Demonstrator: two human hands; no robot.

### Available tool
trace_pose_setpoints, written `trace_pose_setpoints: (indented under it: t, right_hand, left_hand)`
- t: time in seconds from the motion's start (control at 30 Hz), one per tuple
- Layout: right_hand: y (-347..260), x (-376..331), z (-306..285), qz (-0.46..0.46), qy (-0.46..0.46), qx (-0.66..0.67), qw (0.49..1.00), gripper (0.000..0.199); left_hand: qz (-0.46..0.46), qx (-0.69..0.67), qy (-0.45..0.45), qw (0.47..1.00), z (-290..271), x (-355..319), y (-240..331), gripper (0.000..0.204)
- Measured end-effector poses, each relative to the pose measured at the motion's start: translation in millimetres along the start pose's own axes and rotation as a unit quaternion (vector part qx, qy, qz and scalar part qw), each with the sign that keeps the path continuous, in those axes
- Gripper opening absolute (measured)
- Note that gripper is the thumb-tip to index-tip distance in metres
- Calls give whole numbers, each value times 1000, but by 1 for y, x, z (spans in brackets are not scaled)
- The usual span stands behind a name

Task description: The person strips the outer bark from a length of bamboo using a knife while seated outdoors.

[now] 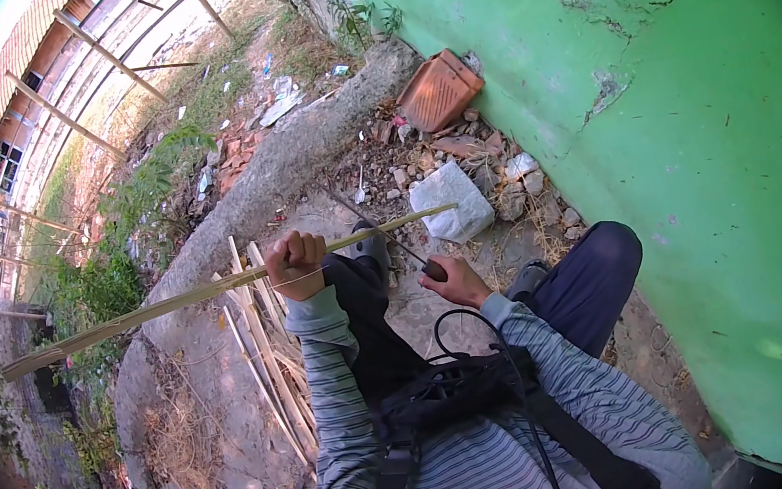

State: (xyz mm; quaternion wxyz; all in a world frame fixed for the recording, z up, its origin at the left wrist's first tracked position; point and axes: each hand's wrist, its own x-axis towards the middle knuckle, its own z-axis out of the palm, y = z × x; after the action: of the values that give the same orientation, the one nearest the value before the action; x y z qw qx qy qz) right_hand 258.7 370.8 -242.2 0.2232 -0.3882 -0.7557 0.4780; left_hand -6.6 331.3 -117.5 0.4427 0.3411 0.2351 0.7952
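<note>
My left hand is closed around a long, split bamboo strip. The strip slants from the far left, where it is widest, up to a pale stone block ahead of me, its tip over the block's face. My right hand grips the dark handle of a long-bladed knife. The thin blade points forward and to the left, crossing the strip between my left hand and the block. Whether the edge is biting into the bamboo, I cannot tell.
Several cut bamboo strips lie beside my left leg. A green wall rises close on the right. Rubble and an orange clay tile lie beyond the block. A low concrete ridge runs across the ground at the left.
</note>
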Motion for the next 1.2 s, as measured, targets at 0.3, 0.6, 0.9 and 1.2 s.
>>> trace_pose_setpoints:
  t: [0.3,0.6,0.9,1.2]
  right_hand:
    - [10,0,5,32,16,2,999,34]
    - [41,2,19,93,31,3,995,34]
    - [22,7,19,29,-9,-37,999,30]
    - [36,6,17,80,25,-9,996,30]
  left_hand:
    - [2,24,-32,999,1,-4,1,45]
    - [-12,52,-44,998,3,-5,1,48]
    - [8,90,-18,996,3,-6,7,39]
    - [12,20,-10,1000,6,-4,1,40]
